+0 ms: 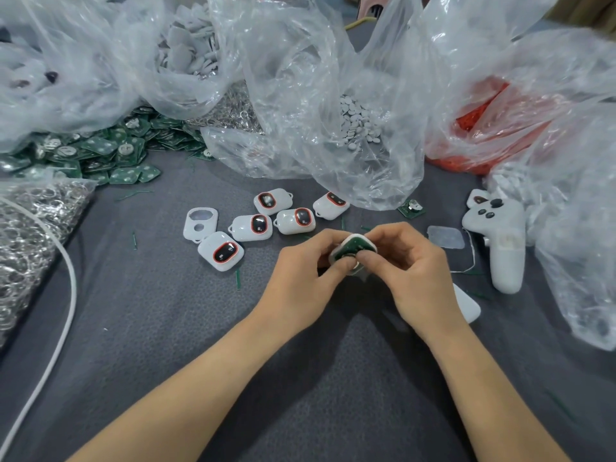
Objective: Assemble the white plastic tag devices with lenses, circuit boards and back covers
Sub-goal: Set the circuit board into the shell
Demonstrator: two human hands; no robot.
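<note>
My left hand (301, 278) and my right hand (408, 268) together grip one white tag shell (354, 250) with a green circuit board seated in its open back, thumbs pressing on the board. Beyond the hands lie several assembled white tags (252, 227) with red-ringed dark lenses facing up. An empty white front shell (200, 223) lies at their left end. A loose circuit board (410, 208) and a clear back cover (446, 237) rest to the right.
A heap of green circuit boards (100, 151) sits far left, a bag of metal rings (30, 228) at the left edge. Clear bags hold white covers (190, 45), small round discs (358, 123) and red parts (483, 115). A white controller (503, 241) lies right; a white cable (63, 315) curves left.
</note>
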